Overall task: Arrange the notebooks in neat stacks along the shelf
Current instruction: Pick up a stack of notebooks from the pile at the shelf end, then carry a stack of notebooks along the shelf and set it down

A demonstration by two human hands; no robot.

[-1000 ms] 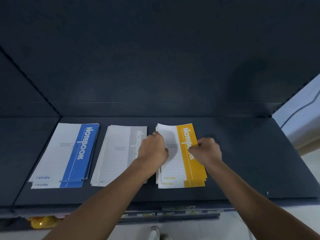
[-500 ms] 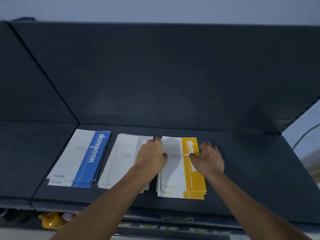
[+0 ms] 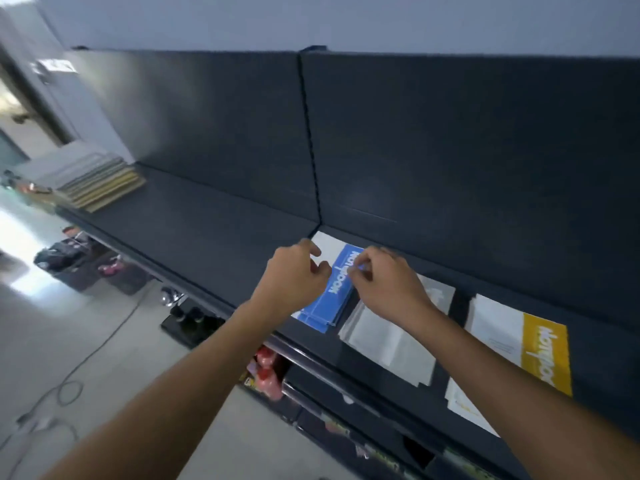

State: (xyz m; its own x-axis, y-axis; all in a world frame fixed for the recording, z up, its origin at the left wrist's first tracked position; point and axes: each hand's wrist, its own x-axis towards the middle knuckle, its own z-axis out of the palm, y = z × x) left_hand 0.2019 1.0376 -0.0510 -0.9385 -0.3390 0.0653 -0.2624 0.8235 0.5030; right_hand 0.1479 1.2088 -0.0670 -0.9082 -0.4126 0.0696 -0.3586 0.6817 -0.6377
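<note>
Hands (image 3: 294,277) (image 3: 389,284) moved to blue stack (image 3: 333,299), lengthwise front-to-back

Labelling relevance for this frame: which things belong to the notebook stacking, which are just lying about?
Job: blue notebook stack, with left hand and right hand at it; grey notebook stack; yellow notebook stack; shelf.
Lying about: floor cable; red items on the lower shelf; tan stack at the shelf's far end (blurred, role unclear).
</note>
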